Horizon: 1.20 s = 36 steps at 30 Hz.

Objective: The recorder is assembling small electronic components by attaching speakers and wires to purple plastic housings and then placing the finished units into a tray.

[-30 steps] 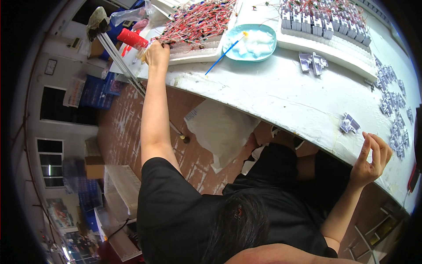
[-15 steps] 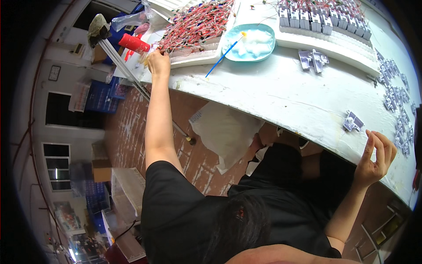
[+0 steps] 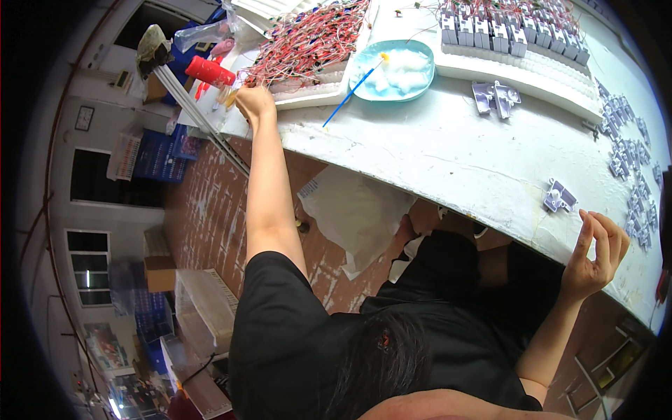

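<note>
At the far left of the table my left hand (image 3: pixel 256 103) is closed, its fingertips hidden behind the hand. It is beside a foam tray's near corner, where a heap of red and white wires (image 3: pixel 311 43) lies. Just beyond it is a red cylinder (image 3: pixel 210 71). My right hand (image 3: pixel 595 253) is over the table's front edge at the right. Its thumb and forefinger come together in a pinch, and I cannot make out anything between them. Close by them lies a grey plastic housing (image 3: pixel 559 196), with a pair of similar housings (image 3: pixel 495 99) farther back.
A light-blue dish (image 3: pixel 425 86) of white fluffy material stands mid-table, with a thin blue stick (image 3: pixel 346 101) leaning on its rim. Behind it, several grey wired housings (image 3: pixel 483 33) stand on white foam (image 3: pixel 521 73). Loose grey parts (image 3: pixel 623 150) lie far right. A metal pole (image 3: pixel 199 115) crosses at left.
My left hand has drawn back slightly from the wire heap and its wrist has turned, with the forearm swinging right. The right hand stays in its pinch, nearly still.
</note>
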Tool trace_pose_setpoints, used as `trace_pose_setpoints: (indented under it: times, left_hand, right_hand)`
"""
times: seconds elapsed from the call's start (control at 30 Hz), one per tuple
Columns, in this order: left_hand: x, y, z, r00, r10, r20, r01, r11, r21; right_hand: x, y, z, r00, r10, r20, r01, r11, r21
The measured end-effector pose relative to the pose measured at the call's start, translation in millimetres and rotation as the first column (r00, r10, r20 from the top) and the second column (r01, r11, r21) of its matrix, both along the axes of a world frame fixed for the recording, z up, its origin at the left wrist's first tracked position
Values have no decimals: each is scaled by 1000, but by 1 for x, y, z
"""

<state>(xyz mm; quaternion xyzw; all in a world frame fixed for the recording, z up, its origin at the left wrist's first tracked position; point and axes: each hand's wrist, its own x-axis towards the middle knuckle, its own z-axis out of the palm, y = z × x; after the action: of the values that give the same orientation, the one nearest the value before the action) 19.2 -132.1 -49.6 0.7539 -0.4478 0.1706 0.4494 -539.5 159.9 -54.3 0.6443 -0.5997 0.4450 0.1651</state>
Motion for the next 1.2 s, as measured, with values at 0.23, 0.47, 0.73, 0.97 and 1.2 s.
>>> trace_pose_setpoints:
  times: [0.23, 0.47, 0.73, 0.97, 1.2]
  left_hand:
    - [9, -7, 0, 999, 21, 42, -22, 1000, 19]
    - [3, 15, 31, 994, -106, -9, 106, 994, 25]
    - [15, 66, 74, 555, -101, -826, 592, 745, 307]
    - [29, 74, 52, 492, -155, -857, 645, 726, 239]
    - [31, 68, 41, 718, -372, -588, 520, 848, 99]
  right_hand:
    - [1, 1, 1, 1000, -7, 20, 7, 1000, 8]
    - [0, 1, -1, 999, 0, 45, 0, 1000, 6]
    - [-4, 1, 0, 1000, 19, 16, -19, 1000, -5]
    - [-3, -1, 0, 999, 43, 19, -43, 999, -22]
    - [-2, 0, 0, 998, 36, 44, -35, 999, -12]
